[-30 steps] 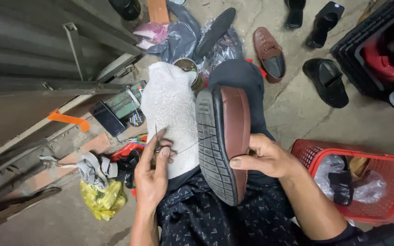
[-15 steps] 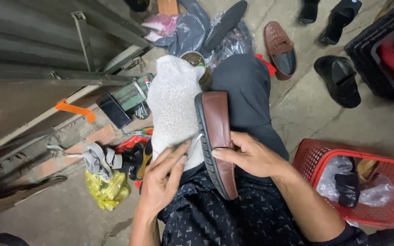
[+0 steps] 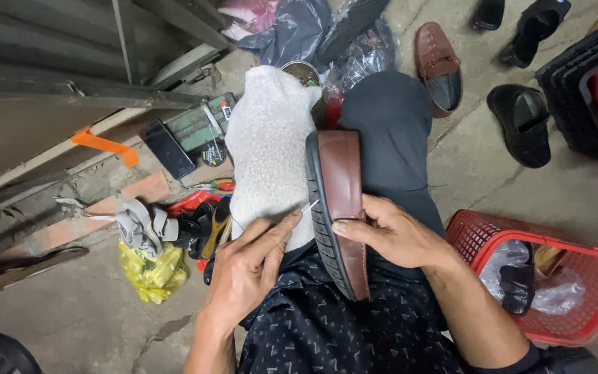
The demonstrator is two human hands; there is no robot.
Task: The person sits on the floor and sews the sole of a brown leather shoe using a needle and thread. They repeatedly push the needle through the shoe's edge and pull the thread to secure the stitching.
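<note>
Brown loafer (image 3: 340, 201), clamped in right hand (image 3: 389, 232), is meeting what looks like a needle (image 3: 308, 206) pinched by left hand (image 3: 247, 266) at nine o'clock; a slip risks pricking the thumb.

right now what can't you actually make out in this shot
All in the head view:
- Needle: tip hidden where it meets the brown shoe; any thread too thin to see.
- Shoe's far side: hidden by the right hand.
- Red basket: cut off by the right edge.
- Left hand: palm faces away.
</note>
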